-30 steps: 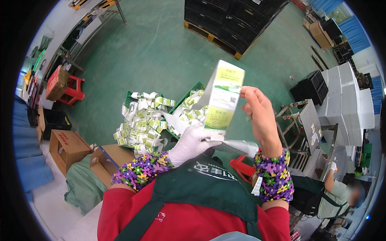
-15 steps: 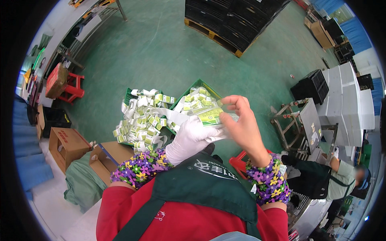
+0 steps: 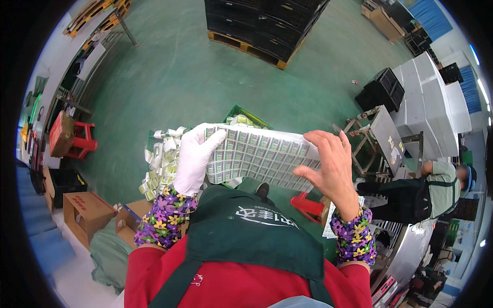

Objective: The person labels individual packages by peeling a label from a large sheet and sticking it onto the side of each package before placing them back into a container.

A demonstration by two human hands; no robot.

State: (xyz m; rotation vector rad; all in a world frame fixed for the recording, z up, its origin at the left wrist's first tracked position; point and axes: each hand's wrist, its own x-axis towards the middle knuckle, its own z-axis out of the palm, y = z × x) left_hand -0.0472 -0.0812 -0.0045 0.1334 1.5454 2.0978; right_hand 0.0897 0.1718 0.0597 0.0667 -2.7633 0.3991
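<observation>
My left hand [image 3: 192, 159], in a white glove, is closed on the left end of a sheet of small printed labels [image 3: 257, 154], with the thumb over its face. Rows of green-and-grey labels cover the white sheet, which spreads sideways before my apron. My bare right hand [image 3: 334, 169] is at the sheet's right end, thumb and fingers spread apart; whether the fingertips touch the sheet, I cannot tell. Behind it, partly hidden, stands a green basket [image 3: 262, 122] of green-and-white packets. More green-and-white packets [image 3: 163, 159] lie heaped to the left.
Opened cardboard boxes [image 3: 87, 215] sit at the left, near a red stool [image 3: 84, 138]. Another red stool [image 3: 306, 205] is close on my right, with more label sheets [image 3: 329, 226] beside it. Black crates [image 3: 257, 25] stand on a pallet ahead. A person [image 3: 436, 190] works at the right.
A clear packet with a green label, earlier between my hands, is no longer in them. The label sheet has come up and spread out in my left hand; my right hand has shifted right.
</observation>
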